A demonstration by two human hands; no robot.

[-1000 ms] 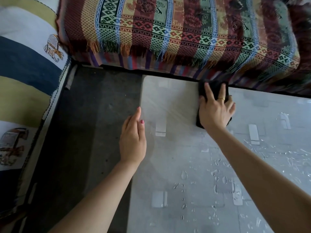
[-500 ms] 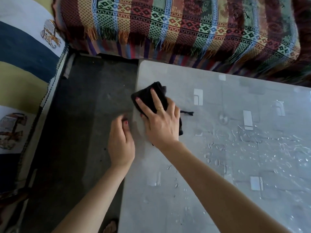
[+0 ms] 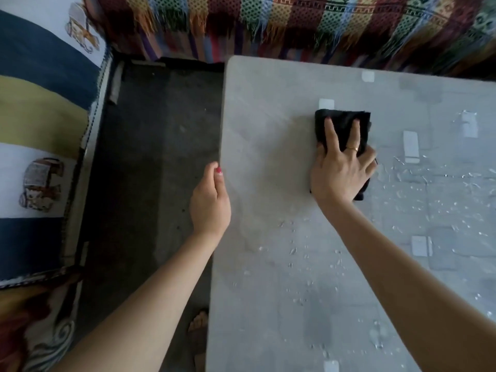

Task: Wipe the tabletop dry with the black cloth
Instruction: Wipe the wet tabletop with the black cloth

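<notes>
Head view. The right hand (image 3: 341, 173), fingers spread and straight, presses flat on the folded black cloth (image 3: 342, 124), which lies on the grey tabletop (image 3: 268, 291) toward its far edge. The left hand (image 3: 210, 202) rests at the table's left edge, fingers loosely together and holding nothing. Water droplets (image 3: 429, 189) are scattered to the right of the cloth and toward the near side; the zone left of the cloth looks dry. Beyond the table hangs a patterned fringed blanket (image 3: 295, 22). Likely risks: a fast stroke could push droplets off the edge rather than absorb them, and the small folded cloth may saturate, leaving streaks.
</notes>
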